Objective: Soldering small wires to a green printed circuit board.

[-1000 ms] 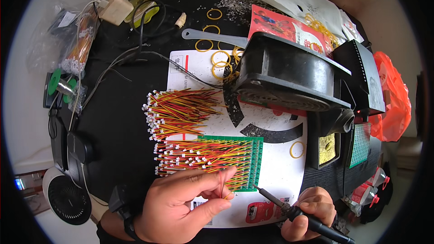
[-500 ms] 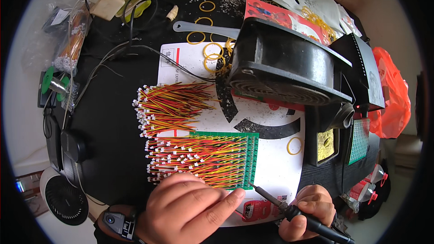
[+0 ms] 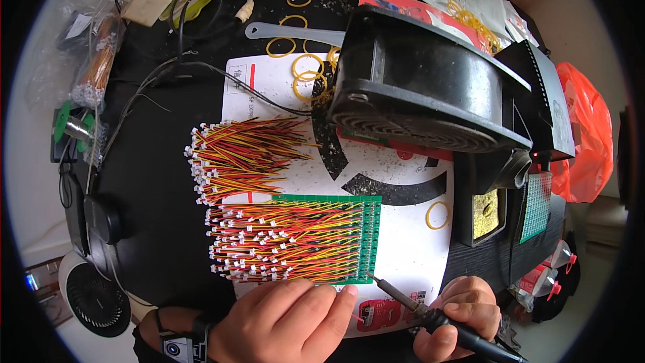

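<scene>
Though contact's unclear, one soldering iron [image 3: 400, 294] slants.

The white sheet [image 3: 413, 245] carries dark Chinese characters [image 3: 236, 78] and Latin capitals [image 3: 258, 106] near a red stripe [image 3: 252, 76], a bold black curved emblem [image 3: 403, 190], and, toward its lower edge, small dark print [image 3: 421, 296] and a red panel [image 3: 377, 315] with details too small to read.

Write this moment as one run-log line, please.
left hand: beside green board | right hand: holds soldering iron, tip at board's corner | wire pile: beyond board
</scene>
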A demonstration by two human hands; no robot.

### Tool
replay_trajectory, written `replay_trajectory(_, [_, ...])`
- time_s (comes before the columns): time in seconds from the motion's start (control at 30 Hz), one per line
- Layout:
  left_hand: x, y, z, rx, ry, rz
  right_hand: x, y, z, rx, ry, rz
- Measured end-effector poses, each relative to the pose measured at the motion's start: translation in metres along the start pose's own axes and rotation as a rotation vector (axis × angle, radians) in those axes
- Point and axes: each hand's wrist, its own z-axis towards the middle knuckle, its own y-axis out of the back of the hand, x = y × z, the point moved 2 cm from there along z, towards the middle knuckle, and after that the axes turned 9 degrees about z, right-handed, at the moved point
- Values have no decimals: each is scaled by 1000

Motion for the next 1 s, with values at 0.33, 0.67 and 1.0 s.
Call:
replay_trajectory(0.33, [5,-13,1,102,23,-22,3,-4,3,91,16,-49])
replay_trajectory(0.67, [2,-10,-4,83,102,-23,14,-2,32,371,27,89])
replay_trajectory(1.0, [1,-9,-2,91,106,-32,15,-2,32,371,25,78])
